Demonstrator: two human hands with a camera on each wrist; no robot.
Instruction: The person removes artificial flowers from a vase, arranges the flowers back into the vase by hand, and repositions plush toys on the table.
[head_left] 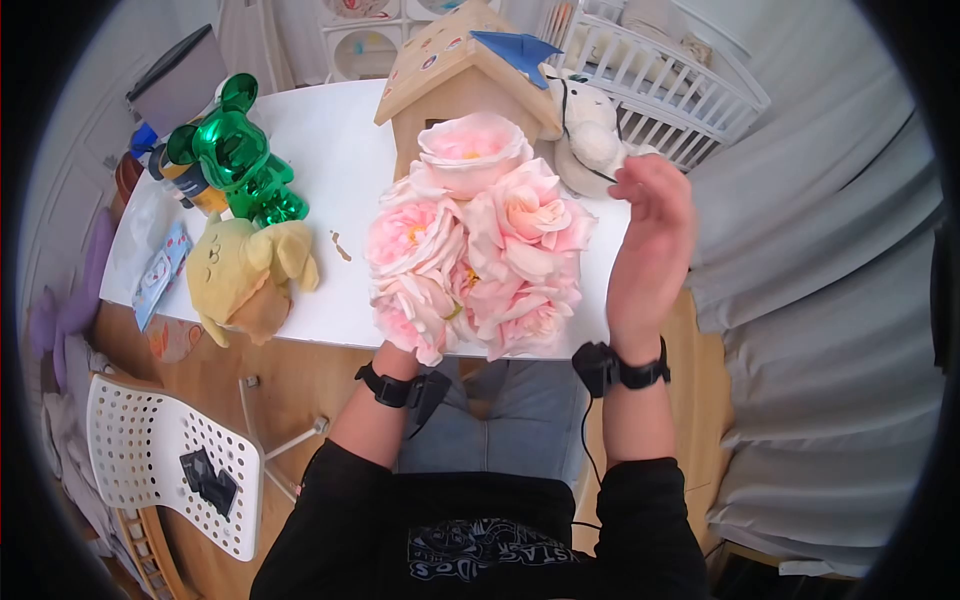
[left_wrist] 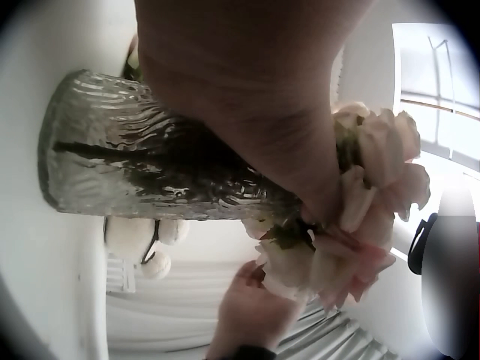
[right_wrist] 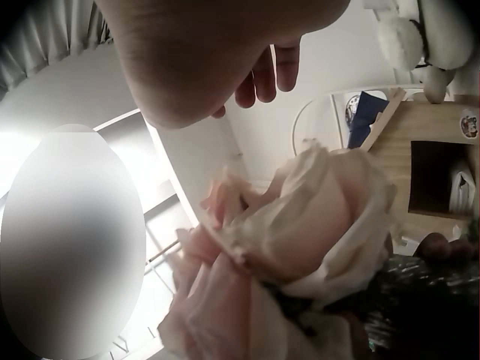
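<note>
Flowers and vase: The big pink flowers (head_left: 525, 225) are right in front of you, mostly between your arms. They sit in a clear, bumpy glass vase (left_wrist: 97, 176) at the white table (head_left: 335, 110), in front of the wooden house (head_left: 435, 62).
Which way the vase points: Up and down, with the flowers at the top. The side view is turned, so there it looks like it lies flat.
Nearer hand: Your left hand (left_wrist: 247, 90) is the near one. It is at the top part of the glass, just under the flowers.
Left hand: Bent round the vase, gripping it. Some fingertips (right_wrist: 435, 246) show against the glass.
Right hand: Up beside the flowers on your right (head_left: 655, 240), apart from them. It is part open, with the fingers softly bent, and has hold of nothing.
Hidden: From above, the flowers cover the glass and nearly all your left hand.
Hard to see: The stems are a dark blur in the glass. I cannot tell if the vase's bottom touches the table.
</note>
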